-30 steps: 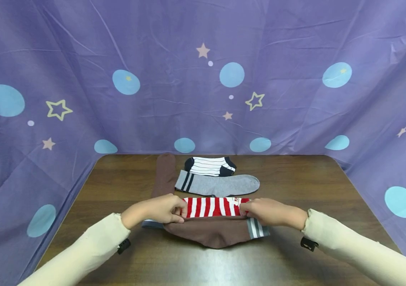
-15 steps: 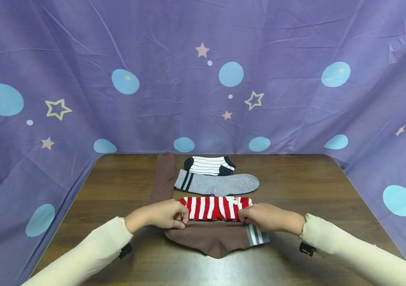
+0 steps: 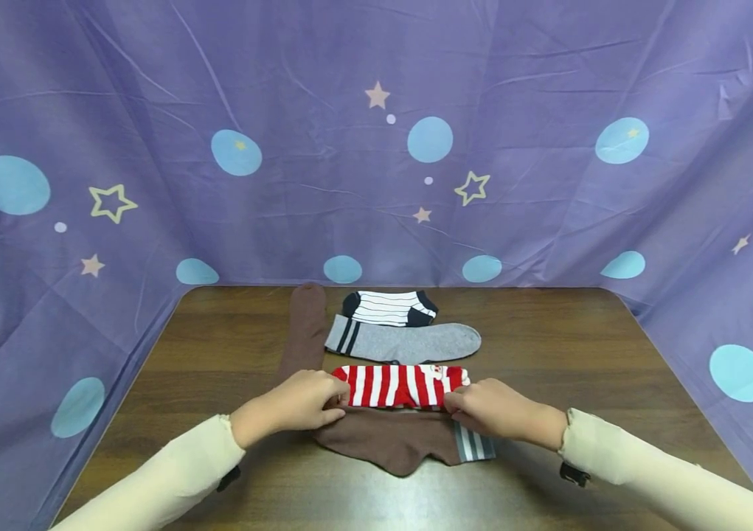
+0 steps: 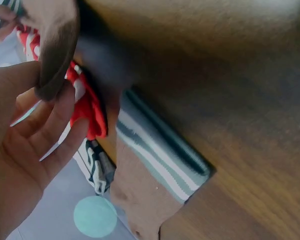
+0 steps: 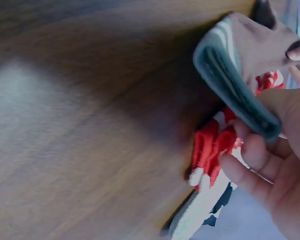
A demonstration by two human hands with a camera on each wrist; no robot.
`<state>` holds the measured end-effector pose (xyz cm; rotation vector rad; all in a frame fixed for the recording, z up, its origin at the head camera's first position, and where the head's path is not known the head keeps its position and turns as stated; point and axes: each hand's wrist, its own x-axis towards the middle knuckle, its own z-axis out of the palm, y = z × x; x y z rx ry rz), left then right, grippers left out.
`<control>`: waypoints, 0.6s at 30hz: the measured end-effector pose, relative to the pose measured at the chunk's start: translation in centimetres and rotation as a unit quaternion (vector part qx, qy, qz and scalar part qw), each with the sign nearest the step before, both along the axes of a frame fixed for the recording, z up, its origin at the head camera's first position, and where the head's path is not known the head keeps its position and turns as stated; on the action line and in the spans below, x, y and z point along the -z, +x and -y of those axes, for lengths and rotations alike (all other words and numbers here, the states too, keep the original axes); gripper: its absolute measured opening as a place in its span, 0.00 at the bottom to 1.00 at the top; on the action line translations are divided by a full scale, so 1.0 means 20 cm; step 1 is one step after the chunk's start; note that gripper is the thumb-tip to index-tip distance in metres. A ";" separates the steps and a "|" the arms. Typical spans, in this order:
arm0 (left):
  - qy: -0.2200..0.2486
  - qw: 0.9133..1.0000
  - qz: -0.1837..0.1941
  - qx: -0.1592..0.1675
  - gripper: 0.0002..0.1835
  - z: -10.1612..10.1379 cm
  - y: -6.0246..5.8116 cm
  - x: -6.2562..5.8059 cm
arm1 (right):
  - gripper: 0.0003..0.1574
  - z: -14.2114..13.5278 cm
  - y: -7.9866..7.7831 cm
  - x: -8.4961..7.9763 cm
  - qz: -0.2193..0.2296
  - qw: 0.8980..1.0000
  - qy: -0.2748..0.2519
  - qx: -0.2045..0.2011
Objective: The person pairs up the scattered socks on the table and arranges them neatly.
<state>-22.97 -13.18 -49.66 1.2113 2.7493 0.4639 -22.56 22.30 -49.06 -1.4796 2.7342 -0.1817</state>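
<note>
A brown sock (image 3: pixel 392 441) with a grey-and-white striped cuff hangs between both hands, in front of a red-and-white striped sock (image 3: pixel 386 386). My left hand (image 3: pixel 303 402) pinches its toe end, between thumb and fingers in the left wrist view. At the cuff end, my right hand (image 3: pixel 502 409) pinches the edge; the cuff (image 5: pixel 232 90) shows close up in the right wrist view. A second brown sock (image 3: pixel 307 324) lies lengthwise on the left, its near part hidden behind my left hand in the head view; its striped cuff (image 4: pixel 157 150) appears in the left wrist view.
Behind the striped sock lies a grey sock (image 3: pixel 412 343) with two black bands. Farther back is a white ankle sock (image 3: pixel 383 307) with black heel and toe. All rest on a wooden table (image 3: pixel 549 332), bordered by a purple patterned cloth (image 3: pixel 323 192).
The held brown sock has come slightly toward me, uncovering more of the red-and-white sock. Both hands moved slightly with it, keeping their pinch. The other socks stay in place.
</note>
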 end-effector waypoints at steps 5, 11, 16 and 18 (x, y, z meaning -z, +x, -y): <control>0.006 0.998 -0.054 0.011 0.08 0.00 0.02 0.03 | 0.11 -0.02 0.01 0.03 -0.068 0.997 -0.007 -0.032; 0.020 0.999 -0.033 -0.009 0.08 0.01 0.03 0.03 | 0.12 -0.05 0.01 0.04 -0.096 0.994 0.001 -0.045; 0.015 0.999 -0.046 -0.004 0.09 0.01 0.02 0.03 | 0.13 -0.06 0.00 0.05 -0.140 0.988 0.003 -0.057; 0.008 0.998 -0.055 -0.003 0.10 0.01 0.02 0.04 | 0.12 -0.06 0.00 0.05 -0.149 0.987 0.004 -0.060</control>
